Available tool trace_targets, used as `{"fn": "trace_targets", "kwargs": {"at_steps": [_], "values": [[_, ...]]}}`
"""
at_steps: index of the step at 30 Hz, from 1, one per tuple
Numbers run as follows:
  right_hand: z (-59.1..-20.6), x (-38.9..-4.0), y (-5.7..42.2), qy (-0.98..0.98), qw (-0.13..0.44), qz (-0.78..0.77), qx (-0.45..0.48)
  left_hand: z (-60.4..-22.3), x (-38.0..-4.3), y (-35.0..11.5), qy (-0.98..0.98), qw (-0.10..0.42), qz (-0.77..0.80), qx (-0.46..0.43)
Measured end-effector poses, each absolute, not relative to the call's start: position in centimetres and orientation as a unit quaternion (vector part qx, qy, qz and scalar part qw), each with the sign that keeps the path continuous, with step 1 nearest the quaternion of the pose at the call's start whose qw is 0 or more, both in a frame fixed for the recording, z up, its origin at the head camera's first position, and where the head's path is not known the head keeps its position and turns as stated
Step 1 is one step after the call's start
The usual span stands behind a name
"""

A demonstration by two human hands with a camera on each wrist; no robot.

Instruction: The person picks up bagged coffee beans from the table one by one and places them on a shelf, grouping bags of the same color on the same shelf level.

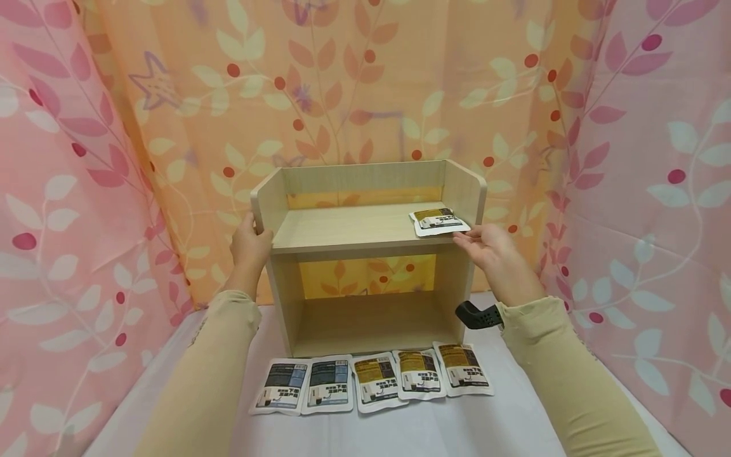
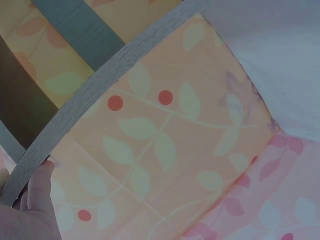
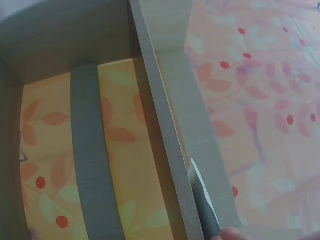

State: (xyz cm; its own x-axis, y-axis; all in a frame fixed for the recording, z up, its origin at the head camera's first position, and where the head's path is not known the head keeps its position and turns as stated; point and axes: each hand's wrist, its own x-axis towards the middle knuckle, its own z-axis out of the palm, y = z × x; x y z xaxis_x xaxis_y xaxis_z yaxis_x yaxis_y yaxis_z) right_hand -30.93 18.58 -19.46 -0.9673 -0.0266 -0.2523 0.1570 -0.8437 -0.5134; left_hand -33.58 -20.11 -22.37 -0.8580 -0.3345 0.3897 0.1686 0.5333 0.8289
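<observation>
A pale wooden two-tier shelf (image 1: 365,246) stands on the table. My left hand (image 1: 250,247) grips the front edge of its left side panel; the left wrist view shows the fingers (image 2: 40,187) around that edge. On the upper board, at the right end, lies a white packet (image 1: 438,222) with a brown and black label. My right hand (image 1: 499,257) pinches the packet's near right corner, beside the right side panel. In the right wrist view the packet (image 3: 202,200) shows edge-on, a fingertip (image 3: 231,234) at its corner.
Several similar packets lie in a row on the white tablecloth (image 1: 320,438) before the shelf: blue-labelled packets (image 1: 330,384) at left, brown-labelled packets (image 1: 419,374) at right. A black strap piece (image 1: 478,315) sticks out at the right wrist. Patterned curtains (image 1: 365,82) enclose the back and sides.
</observation>
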Motion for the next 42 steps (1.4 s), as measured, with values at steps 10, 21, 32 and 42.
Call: {"fn": "trace_targets", "kwargs": {"at_steps": [10,21,32,42], "values": [[-19.6,-30.3,19.5,0.331,0.043,-0.937,0.102,-22.3,-33.5,-20.1,-0.840,0.257,-0.475,0.052],[-21.0,-29.1,20.7,0.313,0.058,-0.944,0.089,-22.3,-33.7,-20.2,-0.839,0.258,-0.475,0.061],[-24.9,-27.7,22.8,0.277,0.083,-0.956,0.044,-22.4,-33.8,-20.0,-0.831,0.252,-0.493,0.062],[-29.0,-26.7,24.3,0.245,0.093,-0.963,0.063,-22.3,-33.5,-19.9,-0.831,0.256,-0.491,0.062]]}}
